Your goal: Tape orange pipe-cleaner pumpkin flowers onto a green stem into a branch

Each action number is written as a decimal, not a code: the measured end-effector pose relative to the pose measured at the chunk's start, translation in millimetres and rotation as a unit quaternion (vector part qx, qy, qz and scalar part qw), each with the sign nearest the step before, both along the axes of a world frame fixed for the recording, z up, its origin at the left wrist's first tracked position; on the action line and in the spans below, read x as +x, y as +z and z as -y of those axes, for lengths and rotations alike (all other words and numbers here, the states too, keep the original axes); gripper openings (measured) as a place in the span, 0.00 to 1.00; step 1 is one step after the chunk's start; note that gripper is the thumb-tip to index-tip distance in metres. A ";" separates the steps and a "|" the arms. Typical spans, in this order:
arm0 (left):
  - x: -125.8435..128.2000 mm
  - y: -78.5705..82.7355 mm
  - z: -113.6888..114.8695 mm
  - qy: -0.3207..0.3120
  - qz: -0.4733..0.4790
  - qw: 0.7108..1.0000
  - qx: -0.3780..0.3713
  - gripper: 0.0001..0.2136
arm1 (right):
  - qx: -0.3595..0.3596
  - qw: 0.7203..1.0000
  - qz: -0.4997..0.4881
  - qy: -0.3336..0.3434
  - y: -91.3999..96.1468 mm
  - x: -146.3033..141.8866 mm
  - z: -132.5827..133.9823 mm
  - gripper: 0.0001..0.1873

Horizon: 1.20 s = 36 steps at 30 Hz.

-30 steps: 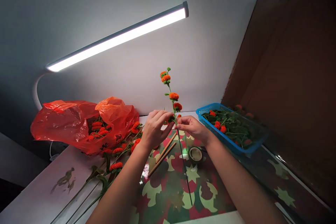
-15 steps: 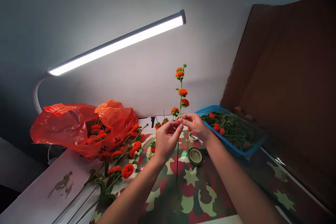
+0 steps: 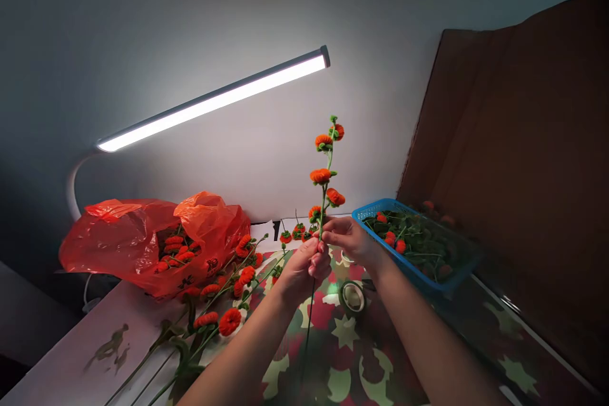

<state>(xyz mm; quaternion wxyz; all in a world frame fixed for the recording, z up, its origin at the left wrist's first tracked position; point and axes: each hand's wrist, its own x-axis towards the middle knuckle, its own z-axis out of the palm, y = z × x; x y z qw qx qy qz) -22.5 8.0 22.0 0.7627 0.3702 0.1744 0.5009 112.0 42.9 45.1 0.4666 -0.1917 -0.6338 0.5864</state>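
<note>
A tall artificial flower stem (image 3: 324,177) with several small orange blossoms and green tips stands upright above the table. My left hand (image 3: 302,268) is closed round the stem just below the lowest blossoms. My right hand (image 3: 347,238) pinches the same stem slightly higher, right next to the left hand. The thin dark wire of the stem (image 3: 307,330) runs down below my hands toward the patterned table mat. A roll of green tape (image 3: 353,296) lies on the mat just under my right wrist.
A blue basket (image 3: 378,208) of loose orange blossoms and green leaves sits at the right. Finished flower stems (image 3: 219,311) lie at the left beside a red plastic bag (image 3: 143,241) holding more. A lit desk lamp bar (image 3: 214,99) hangs overhead. A brown board (image 3: 523,158) stands right.
The stem has swung from leaning left to nearly upright and shifted right. My left hand slid lower and closed round it; the view tilted upward.
</note>
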 end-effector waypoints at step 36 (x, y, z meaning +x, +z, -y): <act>-11.7 -5.2 -18.1 0.218 -0.336 0.905 0.139 0.12 | -0.118 0.981 0.055 -0.147 -18.2 -2.2 -18.6 0.15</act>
